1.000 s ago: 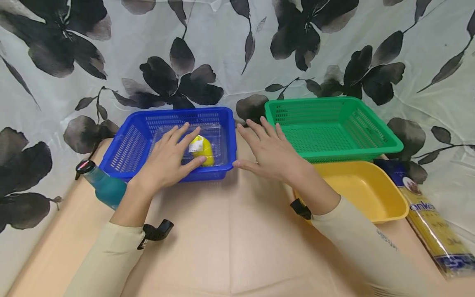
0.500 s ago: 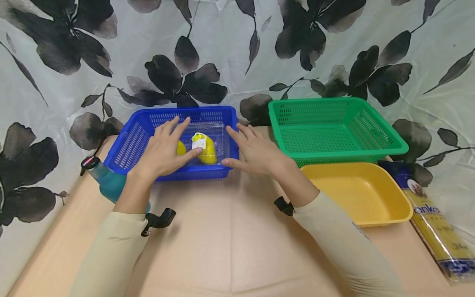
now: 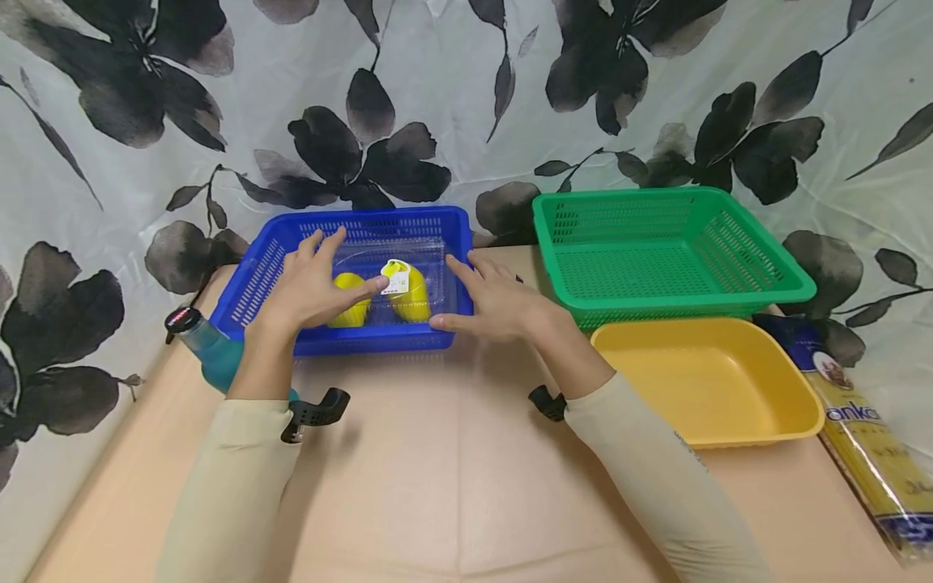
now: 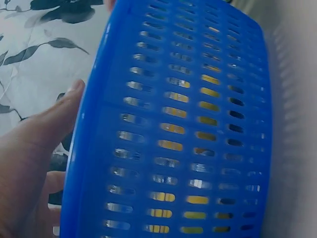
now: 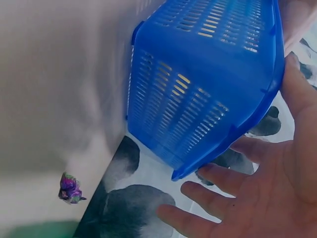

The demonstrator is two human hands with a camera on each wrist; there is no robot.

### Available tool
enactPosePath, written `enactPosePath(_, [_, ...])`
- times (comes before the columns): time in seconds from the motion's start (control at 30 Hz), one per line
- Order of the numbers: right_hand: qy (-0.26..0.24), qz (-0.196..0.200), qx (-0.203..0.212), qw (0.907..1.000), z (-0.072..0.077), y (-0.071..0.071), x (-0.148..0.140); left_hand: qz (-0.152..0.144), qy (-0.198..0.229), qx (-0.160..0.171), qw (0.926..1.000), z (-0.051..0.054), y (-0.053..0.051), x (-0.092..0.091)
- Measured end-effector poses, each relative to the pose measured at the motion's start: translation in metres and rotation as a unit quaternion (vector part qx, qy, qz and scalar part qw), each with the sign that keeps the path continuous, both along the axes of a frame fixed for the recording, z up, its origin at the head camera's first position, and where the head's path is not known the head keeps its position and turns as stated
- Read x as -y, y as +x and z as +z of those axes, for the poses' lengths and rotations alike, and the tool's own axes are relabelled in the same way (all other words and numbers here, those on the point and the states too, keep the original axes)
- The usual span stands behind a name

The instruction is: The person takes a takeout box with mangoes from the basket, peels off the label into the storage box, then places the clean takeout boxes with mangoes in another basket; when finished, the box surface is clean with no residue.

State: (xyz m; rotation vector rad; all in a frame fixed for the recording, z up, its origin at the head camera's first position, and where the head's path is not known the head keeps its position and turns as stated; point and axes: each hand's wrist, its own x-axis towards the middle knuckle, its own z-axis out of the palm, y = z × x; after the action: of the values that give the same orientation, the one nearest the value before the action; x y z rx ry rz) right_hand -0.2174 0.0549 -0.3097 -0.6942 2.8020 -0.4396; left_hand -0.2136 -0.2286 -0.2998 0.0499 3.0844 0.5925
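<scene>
In the head view, the left hand (image 3: 300,285) and right hand (image 3: 503,304) are spreading, uncurled, at a blue slotted plastic basket (image 3: 379,342) left of centre, which is filling the left wrist view's middle and the right wrist view's upper middle.

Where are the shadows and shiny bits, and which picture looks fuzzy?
Head view: soft shadows on the table, glare on the yellow packet; left wrist view: fuzzy, pale shine edging the blue basket; right wrist view: fuzzy too, the purple wrapper blurred.
</scene>
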Motion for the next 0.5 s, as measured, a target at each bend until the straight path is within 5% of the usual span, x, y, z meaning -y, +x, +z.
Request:
enactPosePath(0.27, [-0.015, -0.02, 0.037, 0.999, 0.0028, -0.0037, -0.0005, 0.054, -0.019, 0.024, 0.9981, 0.0003, -0.0037, 0.0025])
enactPosePath(0.5, [-0.039, -0.042, 0.055, 0.9969, 0.0027, -0.0033, -0.0005, 0.093, -0.045, 0.089, 0.9906, -0.0054, -0.0051, 0.0044])
